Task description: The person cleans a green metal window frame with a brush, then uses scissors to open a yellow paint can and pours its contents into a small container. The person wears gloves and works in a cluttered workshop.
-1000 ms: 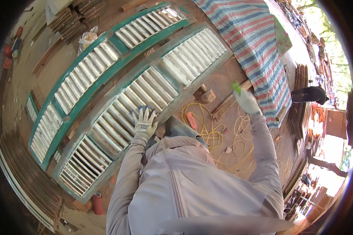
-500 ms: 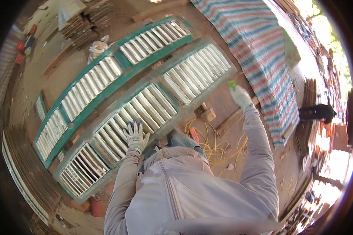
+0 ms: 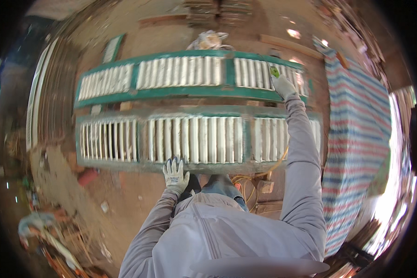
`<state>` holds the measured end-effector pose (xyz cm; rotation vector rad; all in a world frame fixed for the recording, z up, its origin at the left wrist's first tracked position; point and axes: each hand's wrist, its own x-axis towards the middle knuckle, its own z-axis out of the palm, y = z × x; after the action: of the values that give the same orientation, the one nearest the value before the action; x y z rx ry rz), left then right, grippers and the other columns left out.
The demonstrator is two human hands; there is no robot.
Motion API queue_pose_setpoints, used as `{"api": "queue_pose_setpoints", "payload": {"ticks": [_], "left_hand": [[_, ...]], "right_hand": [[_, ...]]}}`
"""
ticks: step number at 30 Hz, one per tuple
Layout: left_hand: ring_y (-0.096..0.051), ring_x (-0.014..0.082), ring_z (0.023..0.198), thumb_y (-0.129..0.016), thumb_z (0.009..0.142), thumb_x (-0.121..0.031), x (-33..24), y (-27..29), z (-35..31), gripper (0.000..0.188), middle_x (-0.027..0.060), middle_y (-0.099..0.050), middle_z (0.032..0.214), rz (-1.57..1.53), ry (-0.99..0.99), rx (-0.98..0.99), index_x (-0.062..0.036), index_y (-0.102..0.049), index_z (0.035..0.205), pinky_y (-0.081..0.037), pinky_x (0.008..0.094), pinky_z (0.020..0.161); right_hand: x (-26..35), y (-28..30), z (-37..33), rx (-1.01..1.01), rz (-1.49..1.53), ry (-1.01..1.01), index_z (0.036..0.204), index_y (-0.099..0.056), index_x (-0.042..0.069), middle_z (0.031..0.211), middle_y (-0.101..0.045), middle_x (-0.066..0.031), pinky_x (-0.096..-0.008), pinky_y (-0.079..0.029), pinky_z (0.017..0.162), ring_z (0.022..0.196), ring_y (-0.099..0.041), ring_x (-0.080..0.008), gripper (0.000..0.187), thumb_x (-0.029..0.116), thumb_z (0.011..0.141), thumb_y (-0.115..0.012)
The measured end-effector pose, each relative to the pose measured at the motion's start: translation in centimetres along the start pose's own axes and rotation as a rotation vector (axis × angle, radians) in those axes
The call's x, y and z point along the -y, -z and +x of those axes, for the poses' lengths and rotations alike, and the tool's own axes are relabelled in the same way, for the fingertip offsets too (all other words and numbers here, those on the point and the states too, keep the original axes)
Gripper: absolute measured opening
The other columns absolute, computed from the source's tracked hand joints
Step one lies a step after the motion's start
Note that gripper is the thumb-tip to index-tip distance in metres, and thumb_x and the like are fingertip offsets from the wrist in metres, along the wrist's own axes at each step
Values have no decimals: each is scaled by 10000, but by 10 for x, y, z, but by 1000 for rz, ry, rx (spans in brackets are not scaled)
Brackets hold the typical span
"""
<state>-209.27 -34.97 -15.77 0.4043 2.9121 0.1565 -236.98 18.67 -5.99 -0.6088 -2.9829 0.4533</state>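
Now that the right hand (image 3: 283, 87) is reaching out over the far shutter (image 3: 180, 73), it is no longer hanging above the floor (image 3: 125, 190) to the right of the near shutter (image 3: 197, 139); its fingers are closing around a small green thing (image 3: 274, 71), though blur is hiding exactly how they are pinching it; that swing is bringing the work onto the far shutter's right-hand section, and I cannot tell whether the green thing is touching the slats. Both shutters are lying side by side, the near one getting between the worker (image 3: 245, 231) and the far one; the left hand (image 3: 175, 176) is spreading its fingers at the near one's front edge, gripping nothing; the right arm (image 3: 303, 153) is covering part of its right section. Further out, a yellow hose (image 3: 280, 160) is trailing near the legs (image 3: 221, 187), possibly waiting to snag a foot; a striped sheet (image 3: 352, 139) is flanking the right side; a white bag (image 3: 207, 42) is sitting behind the far shutter.
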Motion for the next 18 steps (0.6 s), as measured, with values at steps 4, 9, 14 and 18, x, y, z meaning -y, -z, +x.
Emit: {"api": "queue_pose_setpoints", "payload": {"ticks": [4, 9, 14, 18], "left_hand": [[-298, 455, 1408, -602, 868, -445, 20, -13, -86, 736, 229, -375, 1505, -20, 356, -22, -96, -411, 1487, -189, 635, 1158], [-330, 433, 1389, -652, 850, -426, 37, -34, -184, 786, 243, -381, 1492, -110, 899, -25, -97, -369, 1506, -274, 559, 1146], [-324, 423, 1403, -645, 857, -471, 56, -74, -255, 792, 238, -357, 1519, -318, 1314, 92, -134, -366, 1517, -320, 538, 1136], [-378, 416, 1379, -618, 856, -540, 75, -101, -286, 735, 220, -441, 1473, -463, 1444, 204, -146, -471, 1459, -320, 508, 1145]], "right_hand": [[163, -27, -19, 290, 202, 280, 1077, -703, -9, 1099, -675, -297, -516, -475, 977, 1096, -637, -439, 589, 514, 976, -450], [249, -26, -144, 367, 229, 693, 1108, -664, -7, 1067, -690, -263, -512, -490, 917, 1027, -651, -436, 525, 468, 995, -469], [179, 44, -267, 1046, 14, 525, 1193, -623, 18, 929, -683, -285, -493, -510, 832, 923, -688, -405, 511, 465, 1020, -444], [158, 62, -334, 702, -113, 559, 1101, -614, 49, 896, -695, -227, -517, -507, 785, 873, -669, -427, 390, 406, 1007, -489]]}}
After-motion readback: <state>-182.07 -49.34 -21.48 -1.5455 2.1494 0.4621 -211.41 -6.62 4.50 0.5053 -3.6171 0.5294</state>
